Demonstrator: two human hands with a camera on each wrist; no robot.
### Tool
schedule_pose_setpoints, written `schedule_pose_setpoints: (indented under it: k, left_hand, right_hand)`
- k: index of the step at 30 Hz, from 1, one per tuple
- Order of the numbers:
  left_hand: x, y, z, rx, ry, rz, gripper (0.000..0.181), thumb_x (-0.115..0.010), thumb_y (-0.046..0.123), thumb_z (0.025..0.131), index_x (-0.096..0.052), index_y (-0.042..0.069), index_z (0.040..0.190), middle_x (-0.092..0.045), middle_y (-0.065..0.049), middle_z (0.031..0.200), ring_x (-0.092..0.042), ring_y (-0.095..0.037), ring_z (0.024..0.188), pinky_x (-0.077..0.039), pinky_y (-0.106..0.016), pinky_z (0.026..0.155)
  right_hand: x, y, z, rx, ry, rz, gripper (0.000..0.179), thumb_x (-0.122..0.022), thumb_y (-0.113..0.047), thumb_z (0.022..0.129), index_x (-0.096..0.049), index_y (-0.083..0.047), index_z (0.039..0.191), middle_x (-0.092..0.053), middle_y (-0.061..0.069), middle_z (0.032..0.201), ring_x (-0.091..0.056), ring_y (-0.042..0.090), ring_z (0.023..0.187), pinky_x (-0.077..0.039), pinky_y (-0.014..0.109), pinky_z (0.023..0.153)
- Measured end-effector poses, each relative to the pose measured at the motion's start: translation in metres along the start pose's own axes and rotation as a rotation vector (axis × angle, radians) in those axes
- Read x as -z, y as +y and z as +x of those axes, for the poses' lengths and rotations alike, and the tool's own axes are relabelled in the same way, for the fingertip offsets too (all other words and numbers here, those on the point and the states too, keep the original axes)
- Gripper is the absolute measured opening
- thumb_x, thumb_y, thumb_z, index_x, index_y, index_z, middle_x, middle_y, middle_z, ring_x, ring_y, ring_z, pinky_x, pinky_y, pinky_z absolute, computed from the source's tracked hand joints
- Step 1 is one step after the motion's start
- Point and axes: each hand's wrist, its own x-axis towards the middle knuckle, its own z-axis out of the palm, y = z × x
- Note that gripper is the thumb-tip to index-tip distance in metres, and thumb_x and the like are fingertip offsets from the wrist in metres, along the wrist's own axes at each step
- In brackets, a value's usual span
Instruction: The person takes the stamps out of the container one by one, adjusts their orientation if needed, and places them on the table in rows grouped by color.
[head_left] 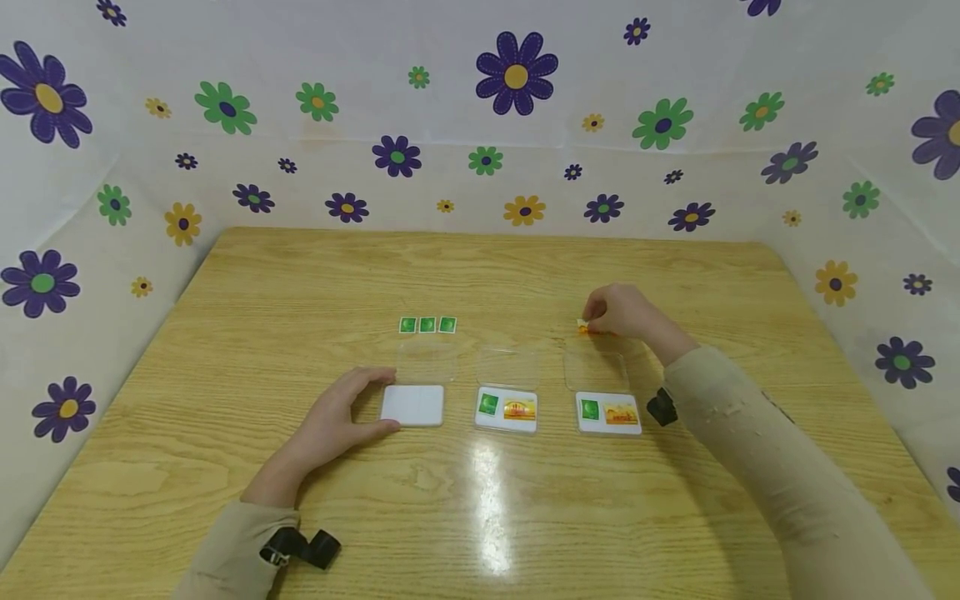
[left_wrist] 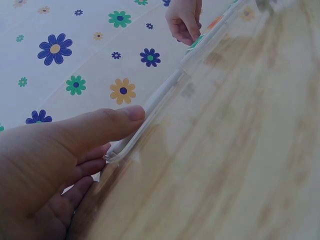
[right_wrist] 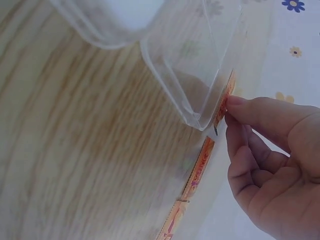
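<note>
My left hand [head_left: 330, 421] holds the left end of an opened clear plastic case [head_left: 412, 406], thumb at its near edge and index finger by the far corner. White lining fills this case, and its clear lid [head_left: 426, 362] lies folded back behind. At the back right, my right hand [head_left: 622, 312] pinches an orange stamp [right_wrist: 223, 102] between thumb and index finger, tilted up from the table in the right wrist view. Other orange stamps [right_wrist: 197, 170] lie in a row beside it, mostly covered by the hand in the head view.
Three green stamps [head_left: 427, 325] lie in a row behind the left case. A middle case [head_left: 506, 423] and a right case [head_left: 609, 427] stand open, each with one green and one orange stamp on white. Flowered cloth [head_left: 450, 100] surrounds the wooden table [head_left: 300, 275].
</note>
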Motion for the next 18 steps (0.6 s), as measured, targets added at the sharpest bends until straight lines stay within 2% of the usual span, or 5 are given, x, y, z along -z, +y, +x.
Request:
schedule_pose_setpoints:
  k: [7, 18]
  left_hand:
    - [0.0000, -0.0001, 0.0001, 0.006, -0.003, 0.002, 0.067, -0.081, 0.032, 0.075, -0.053, 0.010, 0.131, -0.056, -0.003, 0.127, -0.046, -0.022, 0.123, -0.033, -0.043, 0.105]
    - [0.0020, 0.0050, 0.0001, 0.029, -0.011, -0.032, 0.066, -0.083, 0.028, 0.075, -0.053, 0.007, 0.130, -0.056, -0.004, 0.127, -0.046, -0.023, 0.123, -0.033, -0.042, 0.105]
  right_hand:
    - [0.0029, -0.0005, -0.0014, -0.020, 0.001, 0.049, 0.006, -0.066, -0.002, 0.088, -0.067, 0.001, 0.093, -0.066, 0.013, 0.091, -0.057, 0.026, 0.082, -0.049, 0.040, 0.076]
    - [0.0074, -0.0033, -0.0061, 0.026, 0.066, 0.045, 0.010, -0.063, -0.005, 0.090, -0.066, 0.002, 0.097, -0.066, 0.014, 0.094, -0.059, 0.026, 0.083, -0.050, 0.042, 0.077]
